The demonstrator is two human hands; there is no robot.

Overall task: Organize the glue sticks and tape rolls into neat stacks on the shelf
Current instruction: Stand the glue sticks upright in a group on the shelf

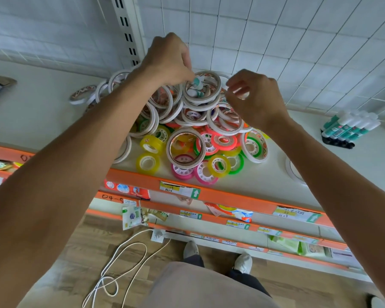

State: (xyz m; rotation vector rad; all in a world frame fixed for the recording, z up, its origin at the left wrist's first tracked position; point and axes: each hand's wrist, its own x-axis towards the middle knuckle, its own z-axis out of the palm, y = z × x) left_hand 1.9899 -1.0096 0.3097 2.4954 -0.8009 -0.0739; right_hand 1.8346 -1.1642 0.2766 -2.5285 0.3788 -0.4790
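Stage: early to middle, as I judge it; one group looks sorted, the big one does not.
Glue sticks: most lie side by side in a tidy row at the right end of the shelf, well apart from the tape. That part seems nearly done.
Stray glue stick: a teal-and-white one sits inside the top ring of the heap, just below my left hand. It needs to join the row.
Tape pile: white double-sided rolls and small coloured rolls in yellow, pink and green lie jumbled together mid-shelf, leaning and overlapping. No neat stack shows yet.
Loose white rolls: a few lie off to the left of the heap, one more near the right forearm.
Left grip: fingers curled downward over the top of the heap, fingertips at the stray glue stick; I cannot tell whether they truly pinch it.
Right hand: fingers curled above the pile's right side; something pale shows between them, but whether it is held I cannot tell.
Left to do: split rolls by kind, stack each.
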